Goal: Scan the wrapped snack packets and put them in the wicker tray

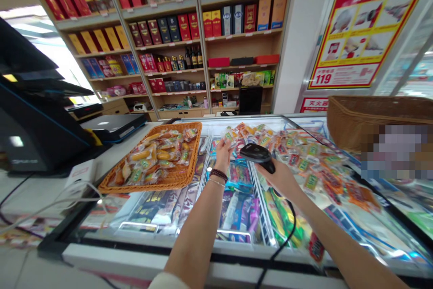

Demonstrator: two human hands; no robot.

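Above the glass top of a chest freezer point(135, 253), my right hand point(275, 174) is wrapped round a black corded barcode scanner point(256, 153), its head turned to the left. My left hand point(223, 156), with beads at the wrist, pinches a small clear-wrapped snack point(229, 135) just left of the scanner. More wrapped snacks point(311, 181) lie loose across the glass, behind and to the right of my hands. To the left, an orange woven tray point(189, 176) holds a heap of similar packets point(155, 156).
A dark checkout terminal point(30, 113) and a flat black scale point(113, 126) stand on the left counter. White cables point(81, 199) run beside the freezer. At right sits a brown wicker basket point(348, 122). Shelves of boxed goods point(176, 32) line the back wall.
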